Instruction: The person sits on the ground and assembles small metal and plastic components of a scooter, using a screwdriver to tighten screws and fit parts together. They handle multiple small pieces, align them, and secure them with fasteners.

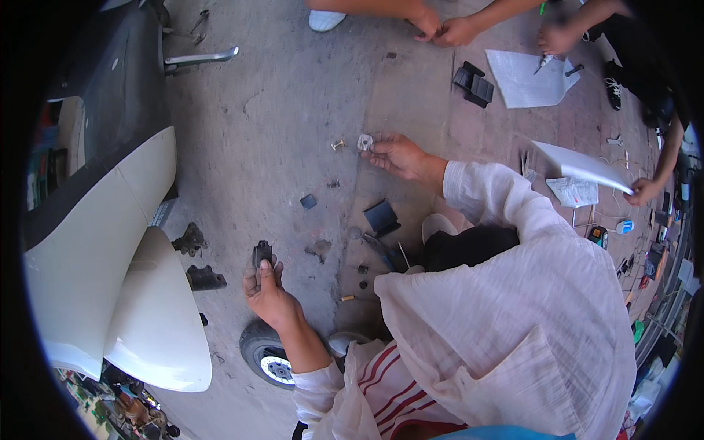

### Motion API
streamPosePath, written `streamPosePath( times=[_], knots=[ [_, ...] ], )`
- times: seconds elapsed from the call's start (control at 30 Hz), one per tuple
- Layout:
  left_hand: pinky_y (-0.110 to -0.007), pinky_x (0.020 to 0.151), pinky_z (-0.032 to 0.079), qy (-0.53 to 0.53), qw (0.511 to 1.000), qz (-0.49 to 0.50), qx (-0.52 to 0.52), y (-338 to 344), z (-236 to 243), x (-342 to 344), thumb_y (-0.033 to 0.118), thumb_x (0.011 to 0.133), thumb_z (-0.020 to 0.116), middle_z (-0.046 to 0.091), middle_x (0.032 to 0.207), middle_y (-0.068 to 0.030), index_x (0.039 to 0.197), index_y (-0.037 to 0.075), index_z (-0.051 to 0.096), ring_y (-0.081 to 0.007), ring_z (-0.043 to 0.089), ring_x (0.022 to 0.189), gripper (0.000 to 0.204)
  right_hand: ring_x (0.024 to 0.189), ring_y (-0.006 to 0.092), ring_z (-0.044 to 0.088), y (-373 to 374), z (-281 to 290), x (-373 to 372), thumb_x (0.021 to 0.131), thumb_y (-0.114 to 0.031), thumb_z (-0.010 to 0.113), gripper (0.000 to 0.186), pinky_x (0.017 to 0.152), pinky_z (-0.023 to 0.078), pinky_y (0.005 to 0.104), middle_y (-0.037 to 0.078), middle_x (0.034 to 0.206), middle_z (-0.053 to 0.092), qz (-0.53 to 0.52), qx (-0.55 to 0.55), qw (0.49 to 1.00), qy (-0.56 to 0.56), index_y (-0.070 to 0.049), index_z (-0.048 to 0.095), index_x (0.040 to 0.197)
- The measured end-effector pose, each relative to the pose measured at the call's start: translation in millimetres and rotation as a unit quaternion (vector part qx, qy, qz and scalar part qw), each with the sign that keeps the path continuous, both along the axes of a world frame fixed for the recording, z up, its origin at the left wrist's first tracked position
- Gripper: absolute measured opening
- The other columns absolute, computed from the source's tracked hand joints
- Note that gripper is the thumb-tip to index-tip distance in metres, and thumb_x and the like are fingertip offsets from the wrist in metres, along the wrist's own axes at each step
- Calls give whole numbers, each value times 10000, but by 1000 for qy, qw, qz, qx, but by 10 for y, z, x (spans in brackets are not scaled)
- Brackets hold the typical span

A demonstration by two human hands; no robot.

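Observation:
My left hand is closed around a small black plastic part, held up between thumb and fingers near the white vehicle body. Farther off and to the right, my right hand pinches a small pale square plate that has a dark spot, perhaps a hole, in its middle. Just left of that plate lies a small brass-coloured piece on the concrete. Between my two hands, a small dark square piece and a larger black box-shaped part rest on the ground.
White curved panels of a vehicle stand at the left, with dark brackets sticking out. A wheel is beside my left forearm. Other people's hands work at the far side, near a black tray-like part and white sheets.

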State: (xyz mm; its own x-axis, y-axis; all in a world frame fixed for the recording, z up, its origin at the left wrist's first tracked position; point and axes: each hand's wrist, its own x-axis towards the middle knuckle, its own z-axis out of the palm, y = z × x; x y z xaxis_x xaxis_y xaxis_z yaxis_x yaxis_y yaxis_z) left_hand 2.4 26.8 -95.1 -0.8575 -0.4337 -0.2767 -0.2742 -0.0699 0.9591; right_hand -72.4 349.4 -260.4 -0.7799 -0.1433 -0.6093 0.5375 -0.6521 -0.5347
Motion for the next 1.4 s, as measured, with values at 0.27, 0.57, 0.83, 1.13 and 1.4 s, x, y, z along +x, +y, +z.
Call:
streamPosePath(
  times=[0.27,0.57,0.83,1.13,1.4],
  knots=[
    [-252,728,528,6,1000,-10,2,39,25,-11,67,893,606,661,1009,-115,1094,-5,589,-159,648,868,213,905,176,615,-3,77,5,924,-56,496,240,758,497,280,112,1035,631,-19,-35,999,5,5,558,1148],
    [-279,736,536,-15,1000,1,10,-65,-59,16,53,882,618,658,1007,-134,1087,-32,583,-166,642,871,225,806,186,634,-81,-17,3,877,-108,562,247,668,516,297,131,942,656,17,138,989,-49,50,610,1060],
    [-289,743,541,3,1000,23,10,-93,-49,46,40,881,622,664,998,-125,1075,-30,596,-179,652,879,207,920,337,590,-135,-321,193,748,-107,590,272,745,501,415,190,944,594,360,701,540,295,-69,596,1018],
    [-278,740,535,-25,998,37,-41,-184,177,139,20,883,609,669,1017,-128,1095,-40,600,-172,651,883,220,963,340,558,-1726,-302,547,784,-150,591,290,757,496,439,144,1014,521,433,477,458,613,-39,547,1049],
    [-293,761,533,-49,996,23,-78,-407,164,282,73,893,610,659,1036,-127,1114,-22,587,-194,653,897,242,893,276,605,-1856,-705,669,780,-78,607,389,722,511,405,147,1040,562,380,437,514,633,-1,521,1151]
  ],
)
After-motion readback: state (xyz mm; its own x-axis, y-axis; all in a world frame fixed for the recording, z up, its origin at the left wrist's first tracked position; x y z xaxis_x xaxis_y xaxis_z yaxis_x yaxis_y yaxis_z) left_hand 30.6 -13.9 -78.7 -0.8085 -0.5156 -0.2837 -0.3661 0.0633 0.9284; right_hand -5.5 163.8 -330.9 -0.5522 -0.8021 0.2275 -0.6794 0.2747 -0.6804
